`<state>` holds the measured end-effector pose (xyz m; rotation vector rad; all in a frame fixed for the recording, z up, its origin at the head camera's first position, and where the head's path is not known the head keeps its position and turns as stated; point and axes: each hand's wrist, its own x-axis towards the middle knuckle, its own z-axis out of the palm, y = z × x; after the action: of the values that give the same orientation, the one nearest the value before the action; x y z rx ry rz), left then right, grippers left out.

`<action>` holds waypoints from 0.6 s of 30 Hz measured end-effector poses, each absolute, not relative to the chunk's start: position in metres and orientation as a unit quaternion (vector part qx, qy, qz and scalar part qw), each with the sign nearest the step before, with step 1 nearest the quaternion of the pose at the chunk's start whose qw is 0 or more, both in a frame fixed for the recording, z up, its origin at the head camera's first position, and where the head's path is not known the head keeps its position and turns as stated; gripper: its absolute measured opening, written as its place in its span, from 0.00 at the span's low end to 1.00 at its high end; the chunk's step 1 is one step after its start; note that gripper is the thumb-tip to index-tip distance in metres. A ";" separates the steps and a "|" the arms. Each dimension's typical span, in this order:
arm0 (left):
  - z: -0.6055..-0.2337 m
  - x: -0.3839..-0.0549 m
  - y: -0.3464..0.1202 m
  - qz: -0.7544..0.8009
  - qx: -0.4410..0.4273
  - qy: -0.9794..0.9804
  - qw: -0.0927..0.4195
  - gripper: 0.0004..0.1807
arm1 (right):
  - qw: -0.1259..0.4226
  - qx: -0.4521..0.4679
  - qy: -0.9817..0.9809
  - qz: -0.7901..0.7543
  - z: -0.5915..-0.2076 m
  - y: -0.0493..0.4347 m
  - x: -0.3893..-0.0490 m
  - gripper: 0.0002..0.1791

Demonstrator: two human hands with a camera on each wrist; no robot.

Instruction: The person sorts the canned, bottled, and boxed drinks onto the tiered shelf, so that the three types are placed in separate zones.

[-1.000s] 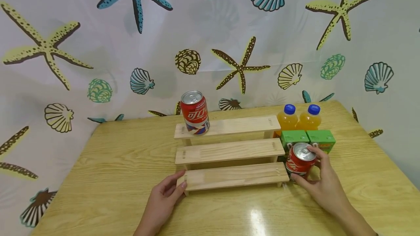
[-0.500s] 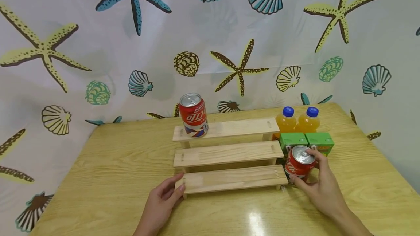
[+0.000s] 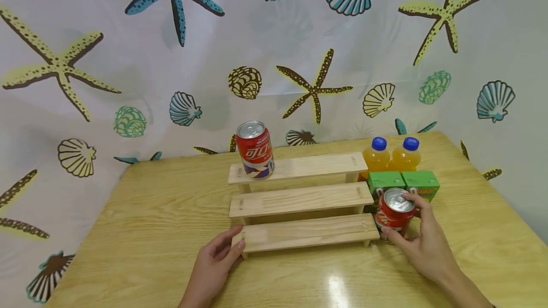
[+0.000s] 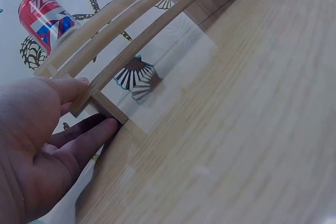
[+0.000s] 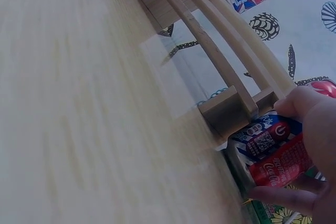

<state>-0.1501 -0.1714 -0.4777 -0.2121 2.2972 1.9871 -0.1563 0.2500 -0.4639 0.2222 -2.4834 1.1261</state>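
A three-tier wooden step rack (image 3: 304, 234) stands on the table. My left hand (image 3: 214, 263) pinches the left end of its lowest step; in the left wrist view the thumb (image 4: 73, 88) lies on the board and fingertips touch near the leg. One red Coca-Cola can (image 3: 255, 151) stands upright on the left of the top step. At the rack's right end my right hand (image 3: 428, 246) grips another cola can (image 3: 394, 215), thumb on the near side and a finger at the rim. In the right wrist view this can (image 5: 278, 163) sits close beside the rack's end.
Behind the gripped can are two green drink cartons (image 3: 421, 182). Two orange juice bottles (image 3: 404, 158) with blue caps stand behind the cartons, beside the rack. A cloth (image 3: 205, 51) with starfish and shells hangs at the table's back edge.
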 end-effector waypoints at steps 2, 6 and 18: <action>-0.478 -0.149 -0.171 0.653 -0.070 0.752 0.049 0.27 | 0.201 0.081 -0.888 0.406 -0.462 0.250 -0.156 0.48; -0.478 -0.150 -0.171 0.657 -0.069 0.749 0.050 0.27 | 0.201 0.077 -0.886 0.411 -0.459 0.250 -0.155 0.48; -0.477 -0.149 -0.172 0.654 -0.071 0.751 0.046 0.26 | 0.203 0.060 -0.884 0.417 -0.446 0.249 -0.151 0.48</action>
<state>-0.1489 -0.1718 -0.4769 -0.2178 2.2930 1.9977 -0.1506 0.2491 -0.4463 0.1684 -2.4664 1.1639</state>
